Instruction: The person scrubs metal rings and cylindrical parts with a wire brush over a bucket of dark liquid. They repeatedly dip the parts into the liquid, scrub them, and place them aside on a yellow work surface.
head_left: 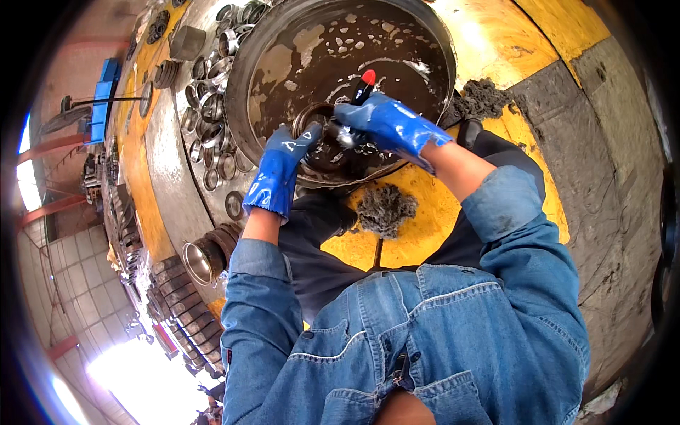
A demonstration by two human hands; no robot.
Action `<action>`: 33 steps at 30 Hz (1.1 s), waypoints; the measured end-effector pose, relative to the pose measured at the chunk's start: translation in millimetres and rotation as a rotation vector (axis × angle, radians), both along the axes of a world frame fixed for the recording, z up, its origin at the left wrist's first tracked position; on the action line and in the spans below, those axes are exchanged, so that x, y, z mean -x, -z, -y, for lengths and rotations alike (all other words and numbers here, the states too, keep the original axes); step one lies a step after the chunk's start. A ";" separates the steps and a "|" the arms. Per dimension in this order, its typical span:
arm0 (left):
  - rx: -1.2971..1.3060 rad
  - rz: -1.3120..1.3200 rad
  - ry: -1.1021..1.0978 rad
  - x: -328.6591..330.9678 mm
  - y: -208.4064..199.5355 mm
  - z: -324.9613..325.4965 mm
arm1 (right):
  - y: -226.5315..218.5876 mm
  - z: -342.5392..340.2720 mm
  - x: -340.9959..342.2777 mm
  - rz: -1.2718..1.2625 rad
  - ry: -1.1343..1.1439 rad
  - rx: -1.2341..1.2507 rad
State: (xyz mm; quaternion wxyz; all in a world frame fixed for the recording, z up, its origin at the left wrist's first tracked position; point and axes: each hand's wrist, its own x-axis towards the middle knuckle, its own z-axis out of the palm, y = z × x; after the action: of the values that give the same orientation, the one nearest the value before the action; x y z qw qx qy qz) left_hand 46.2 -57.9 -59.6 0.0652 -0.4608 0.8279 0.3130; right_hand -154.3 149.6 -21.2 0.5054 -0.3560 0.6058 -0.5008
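Note:
A wide round metal basin (pixel 239 92) of dark, foam-flecked liquid stands in front of me. My left hand (pixel 285 157), in a blue rubber glove, grips the side of a dark, wet metal ring (pixel 312 117) at the basin's near side. In my right hand (pixel 382 122), gloved the same way, is a brush (pixel 364 86) with a black handle and a red end. Its shiny metal part shows below the fingers, against the ring. The bristles cannot be made out. Liquid glistens on both gloves.
Many shiny metal rings (pixel 211 106) lie left of the basin. A stack of larger rings (pixel 202 261) sits nearer me. Grey fibre wads (pixel 386 210) rest between my legs and at the basin's right (pixel 482 99). Yellow floor plates (pixel 439 219) and grey matting (pixel 602 212) surround me.

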 end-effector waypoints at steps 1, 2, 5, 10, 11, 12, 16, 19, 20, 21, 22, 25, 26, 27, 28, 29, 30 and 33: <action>-0.069 -0.095 -0.013 -1.2 -0.3 -4.3 | 16.3 7.5 -14.1 0.384 0.075 -0.001; -0.067 -0.106 -0.018 5.3 -5.2 -14.8 | 17.4 6.9 -18.5 0.422 0.107 -0.015; -0.030 -0.080 -0.092 10.3 -18.5 -28.5 | 3.4 6.0 -17.9 0.272 0.023 -0.150; -0.102 -0.015 -0.068 -0.4 -15.0 -20.2 | 31.8 29.4 -21.6 -0.322 -0.137 -0.321; -0.088 -0.023 -0.086 -1.2 -9.2 -22.0 | 40.4 38.1 -21.4 -0.524 -0.193 -0.338; -0.071 -0.035 -0.094 3.1 -7.4 -25.0 | 47.8 46.1 -17.7 -0.730 -0.240 -0.350; 0.068 -0.122 -0.128 -8.1 11.5 -22.0 | 41.3 67.5 -15.4 -1.386 -0.480 -0.036; -0.017 -0.117 -0.092 0.1 10.4 -17.5 | 62.0 58.2 -9.1 -1.298 -0.404 0.238; -0.014 -0.130 -0.093 -3.6 12.0 -15.3 | 55.9 51.6 -14.4 -1.193 -0.456 0.358; -0.045 -0.132 -0.103 -5.8 -2.5 -20.3 | 51.9 50.6 -24.1 -1.267 -0.520 0.385; -0.051 -0.131 -0.094 -7.2 -3.5 -18.9 | 48.1 50.9 -33.0 -1.342 -0.586 0.420; -0.055 -0.111 -0.072 -7.2 -3.9 -13.3 | 44.9 63.8 -24.0 -1.486 -0.547 0.627; -0.050 -0.090 -0.082 -6.4 0.4 -12.2 | 47.2 67.3 -23.2 -1.446 -0.471 0.469; -0.049 -0.067 -0.082 -3.1 3.0 -12.8 | 48.4 68.7 -21.5 -1.408 -0.385 0.312; -0.038 -0.071 -0.062 0.2 5.4 -13.5 | 51.3 67.6 -24.3 -1.327 -0.336 0.015; -0.023 -0.065 -0.052 -2.6 6.7 -13.0 | 45.0 70.4 -32.0 -1.382 -0.456 -0.097; -0.009 -0.059 -0.044 -6.4 4.7 -14.0 | 32.5 73.7 -40.4 -1.434 -0.580 -0.209; -0.076 -0.014 -0.047 -3.1 -18.0 -20.3 | 57.6 61.8 -34.7 -1.275 -0.548 -0.308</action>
State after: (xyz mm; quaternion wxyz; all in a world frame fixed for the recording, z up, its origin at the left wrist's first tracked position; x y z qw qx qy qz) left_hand 49.2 -37.5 -41.6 0.0693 -0.4749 0.8049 0.3489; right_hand -119.6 87.8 -78.8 0.2049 -0.6437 0.7362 0.0417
